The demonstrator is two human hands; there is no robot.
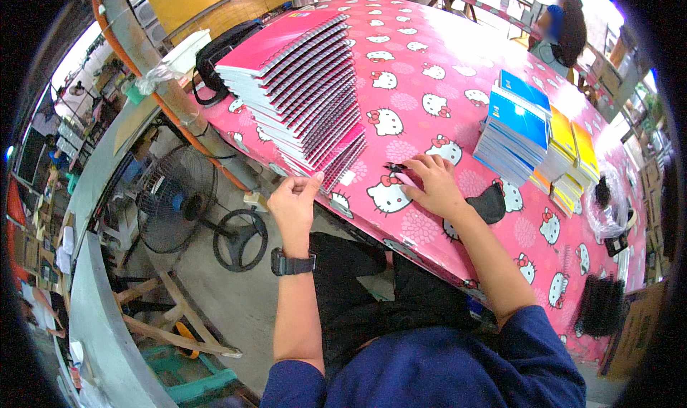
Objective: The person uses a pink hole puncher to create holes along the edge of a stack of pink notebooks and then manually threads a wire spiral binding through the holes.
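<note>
Here, mid-frame on the pink desk (pixel 429 72) | left hand (pixel 295 206) pinches the lowest spiral notebook (pixel 342 166) | right hand (pixel 435 183) rests, grip loose, beside a black comb piece (pixel 396 168) | notebooks seem light, bendy; hold the plain edge.

Glossy pink plastic tablecloth (pixel 429 72), paper notebooks (pixel 300 93)

I'm in a stationery workshop: fanned spiral notebooks (pixel 304 86) and blue and yellow book stacks (pixel 533 140) (unsorted) on a cartoon-cat tablecloth (pixel 429 72), pedestal fan (pixel 175 200) on concrete.
</note>
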